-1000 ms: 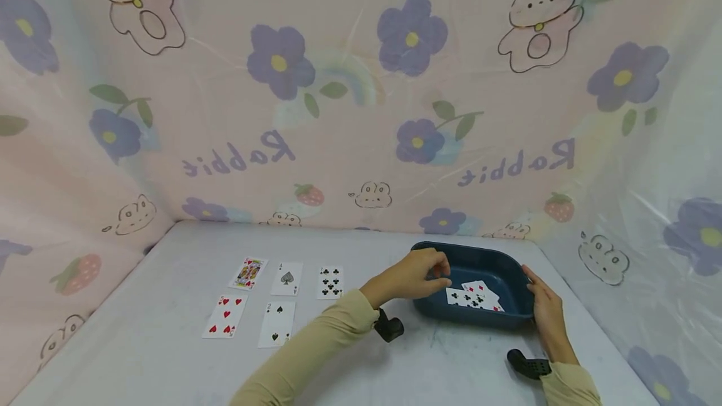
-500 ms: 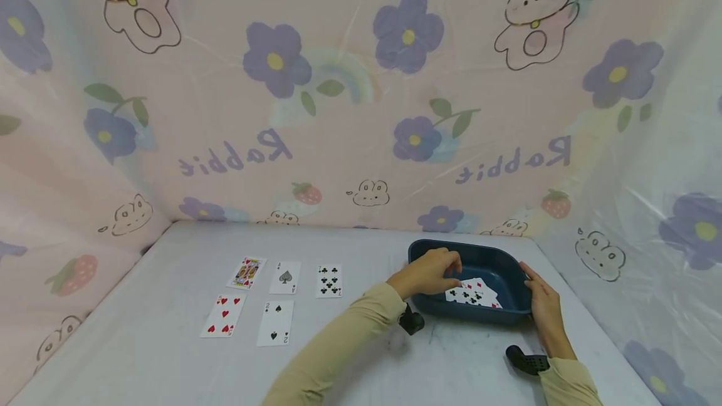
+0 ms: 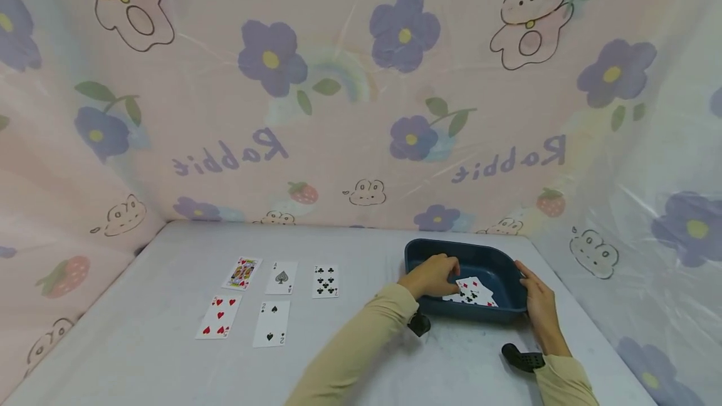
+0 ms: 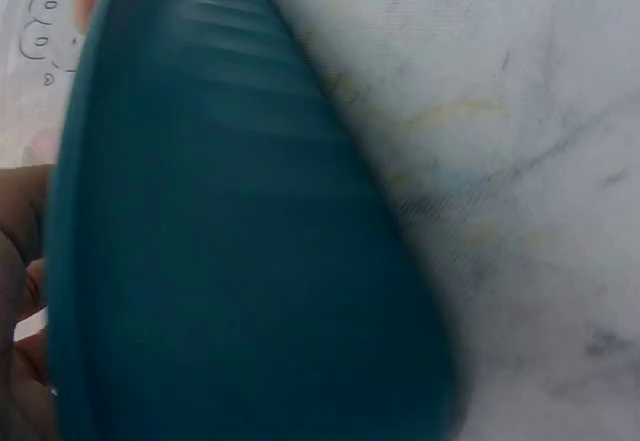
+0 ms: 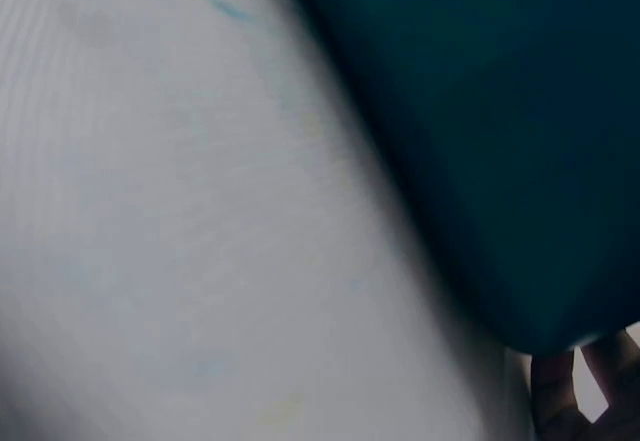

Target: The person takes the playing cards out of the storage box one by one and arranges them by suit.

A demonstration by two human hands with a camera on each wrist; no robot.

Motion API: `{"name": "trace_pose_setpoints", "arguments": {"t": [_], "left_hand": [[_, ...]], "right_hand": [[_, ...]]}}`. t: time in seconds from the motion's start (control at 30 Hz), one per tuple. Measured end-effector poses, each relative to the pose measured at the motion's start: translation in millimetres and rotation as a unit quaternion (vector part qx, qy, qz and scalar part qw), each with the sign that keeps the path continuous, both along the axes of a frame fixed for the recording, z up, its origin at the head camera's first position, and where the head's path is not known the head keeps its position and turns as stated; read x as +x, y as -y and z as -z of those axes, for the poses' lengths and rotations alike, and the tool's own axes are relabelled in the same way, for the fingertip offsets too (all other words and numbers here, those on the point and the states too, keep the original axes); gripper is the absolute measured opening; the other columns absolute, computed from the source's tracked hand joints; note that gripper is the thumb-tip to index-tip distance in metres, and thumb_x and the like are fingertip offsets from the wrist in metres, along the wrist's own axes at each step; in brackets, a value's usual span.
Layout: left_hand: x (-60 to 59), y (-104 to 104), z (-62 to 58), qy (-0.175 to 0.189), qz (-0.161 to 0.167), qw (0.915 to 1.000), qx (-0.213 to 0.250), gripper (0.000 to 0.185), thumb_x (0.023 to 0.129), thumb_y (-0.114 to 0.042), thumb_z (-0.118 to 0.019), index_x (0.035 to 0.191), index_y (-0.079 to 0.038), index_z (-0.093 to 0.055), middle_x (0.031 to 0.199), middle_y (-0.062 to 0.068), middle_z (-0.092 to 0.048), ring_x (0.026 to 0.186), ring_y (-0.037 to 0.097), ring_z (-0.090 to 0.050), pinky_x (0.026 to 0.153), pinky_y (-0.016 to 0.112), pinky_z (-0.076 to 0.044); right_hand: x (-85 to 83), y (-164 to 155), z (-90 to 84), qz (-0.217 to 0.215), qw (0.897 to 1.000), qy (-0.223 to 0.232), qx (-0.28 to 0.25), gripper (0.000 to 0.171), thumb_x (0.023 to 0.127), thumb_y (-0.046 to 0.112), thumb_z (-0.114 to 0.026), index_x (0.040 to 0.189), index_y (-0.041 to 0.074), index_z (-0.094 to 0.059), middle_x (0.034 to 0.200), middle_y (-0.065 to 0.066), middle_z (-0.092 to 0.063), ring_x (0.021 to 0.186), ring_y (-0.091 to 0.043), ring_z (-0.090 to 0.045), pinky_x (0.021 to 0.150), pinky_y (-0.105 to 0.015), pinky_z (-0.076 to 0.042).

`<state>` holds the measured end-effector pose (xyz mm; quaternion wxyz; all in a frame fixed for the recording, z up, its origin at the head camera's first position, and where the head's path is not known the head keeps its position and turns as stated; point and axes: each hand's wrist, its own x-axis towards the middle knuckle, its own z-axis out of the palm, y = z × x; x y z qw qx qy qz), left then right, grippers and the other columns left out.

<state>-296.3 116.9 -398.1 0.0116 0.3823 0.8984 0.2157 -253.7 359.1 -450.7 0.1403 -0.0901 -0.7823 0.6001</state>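
our left hand [image 3: 433, 274] has dipped deeper into the blue tray [image 3: 502, 314], fingers curling onto the loose cards [image 3: 472, 291]; our right hand [image 3: 536, 301], fingers straight, steadies its right rim on the bench [image 3: 169, 362].

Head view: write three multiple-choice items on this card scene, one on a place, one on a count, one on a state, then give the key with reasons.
1. Where does the blue tray stand on the table?
A. on its right part
B. at its far left corner
C. on top of the laid-out cards

2. How many face-up cards lie laid out on the table left of the tray?
A. three
B. five
C. eight

3. What is the left hand doing?
A. lying flat on the table
B. reaching into the tray onto the cards in the tray
C. holding a cup

Key: 1 A, the tray sits right of the laid-out cards. 2 B, three cards in the far row and two nearer. 3 B, its fingers are over the tray's pile, while the right hand rests against the tray's right rim.
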Motion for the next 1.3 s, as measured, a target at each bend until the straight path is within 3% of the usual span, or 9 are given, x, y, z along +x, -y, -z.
{"name": "trace_pose_setpoints", "arguments": {"t": [0.3,0.5,0.6,0.73,0.87,0.97,1.13,1.2,1.3], "left_hand": [[-2.6,-10,3.7,0.015,-0.014,0.9993,-0.032,0.035,0.082,-0.022,-0.079,0.112,-0.012,-0.064,0.087,-0.005,-0.05,0.079,0.006,-0.047,0.068,0.016,-0.039],[-3.5,-18,2.4,0.022,-0.016,0.9987,-0.042,0.035,0.08,-0.02,-0.08,0.111,-0.012,-0.066,0.092,-0.004,-0.056,0.085,0.005,-0.05,0.074,0.016,-0.041],[-4.1,-22,2.6,0.03,-0.014,0.9984,-0.046,0.035,0.081,-0.019,-0.08,0.112,-0.012,-0.066,0.094,-0.004,-0.057,0.088,0.006,-0.051,0.076,0.016,-0.041],[-5.0,-24,4.5,0.037,-0.02,0.9977,-0.054,0.036,0.08,-0.018,-0.081,0.112,-0.012,-0.066,0.098,-0.004,-0.059,0.092,0.006,-0.052,0.079,0.016,-0.041],[-5.4,-26,7.8,0.043,-0.042,0.9958,-0.068,0.037,0.08,-0.02,-0.082,0.112,-0.013,-0.066,0.096,-0.004,-0.06,0.095,0.007,-0.052,0.084,0.019,-0.04],[-4.7,-26,9.3,0.051,-0.063,0.9937,-0.076,0.038,0.079,-0.022,-0.082,0.113,-0.014,-0.066,0.095,-0.005,-0.058,0.095,0.008,-0.051,0.085,0.022,-0.041],[-2.4,-26,11.9,0.056,-0.096,0.9901,-0.087,0.043,0.078,-0.029,-0.083,0.116,-0.018,-0.066,0.106,-0.004,-0.056,0.1,0.013,-0.05,0.082,0.029,-0.045],[-2.2,-27,14.1,0.04,-0.1,0.989,-0.102,0.044,0.078,-0.032,-0.083,0.117,-0.02,-0.066,0.112,-0.005,-0.056,0.102,0.013,-0.05,0.082,0.031,-0.046],[-3.0,-29,17.8,0.012,-0.098,0.9869,-0.127,0.043,0.079,-0.034,-0.082,0.117,-0.022,-0.066,0.117,-0.005,-0.056,0.104,0.014,-0.049,0.082,0.033,-0.047]], "right_hand": [[0.1,-3,-6.5,-0.011,1.0,0.021,-0.004,0.049,0.104,0.014,-0.024,0.152,0.006,-0.029,0.158,-0.011,-0.019,0.145,-0.024,-0.01,0.114,-0.045,-0.01],[0.0,-12,-15.9,-0.034,0.998,0.046,0.002,0.05,0.104,0.015,-0.027,0.152,0.005,-0.026,0.158,-0.013,-0.016,0.142,-0.032,-0.016,0.111,-0.05,-0.02],[-1.9,-20,-17.7,-0.052,0.997,0.045,0.022,0.05,0.104,0.014,-0.029,0.152,0.004,-0.025,0.157,-0.017,-0.018,0.14,-0.034,-0.021,0.107,-0.035,-0.031],[-5.4,-27,-16.0,-0.078,0.996,0.032,0.028,0.048,0.104,0.013,-0.032,0.15,-0.001,-0.027,0.155,-0.021,-0.022,0.136,-0.027,-0.03,0.087,-0.013,-0.04],[-7.2,-26,-12.0,-0.085,0.996,0.034,0.016,0.047,0.106,0.016,-0.031,0.149,-0.002,-0.029,0.152,-0.023,-0.024,0.122,-0.014,-0.041,0.079,-0.011,-0.043],[-6.9,-24,-10.5,-0.077,0.996,0.035,0.014,0.048,0.106,0.019,-0.031,0.15,0.0,-0.029,0.152,-0.023,-0.025,0.115,-0.008,-0.043,0.078,-0.011,-0.044],[-6.0,-20,-9.0,-0.055,0.998,0.022,0.033,0.047,0.106,0.02,-0.032,0.148,0.0,-0.033,0.151,-0.021,-0.029,0.121,-0.014,-0.042,0.08,-0.009,-0.04],[-5.7,-18,-7.9,-0.044,0.998,0.019,0.048,0.046,0.106,0.02,-0.031,0.148,0.0,-0.035,0.151,-0.019,-0.031,0.128,-0.021,-0.038,0.085,-0.01,-0.038],[-5.6,-14,-6.5,-0.036,0.998,0.016,0.057,0.046,0.106,0.02,-0.03,0.148,0.001,-0.035,0.153,-0.017,-0.03,0.136,-0.028,-0.03,0.102,-0.022,-0.033]]}}
